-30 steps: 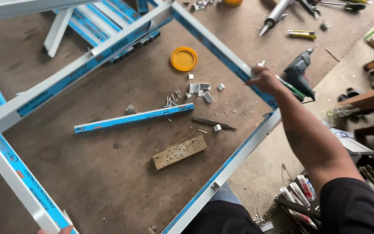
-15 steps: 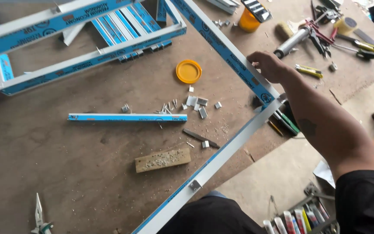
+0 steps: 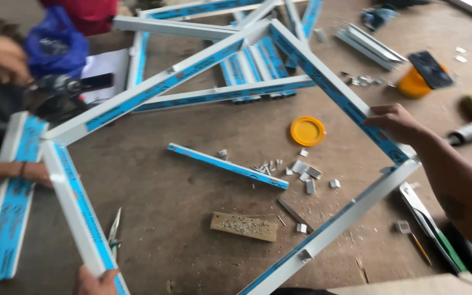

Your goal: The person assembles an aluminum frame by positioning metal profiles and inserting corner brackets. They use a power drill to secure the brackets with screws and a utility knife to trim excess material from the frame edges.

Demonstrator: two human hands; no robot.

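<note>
Inside our white-and-blue square window frame [image 3: 323, 71] lie a short blue-taped bar [image 3: 228, 166], round yellow lid [image 3: 307, 131] behind, rectangular wooden block [image 3: 244, 226] in front.

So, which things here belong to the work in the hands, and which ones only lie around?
In hand:
- white frame with blue film, gripped by the right hand at its far bar and the left hand at its near corner

Lying about:
- yellow lid
- short blue strip
- wood block
- small white clips
- orange tub
</note>
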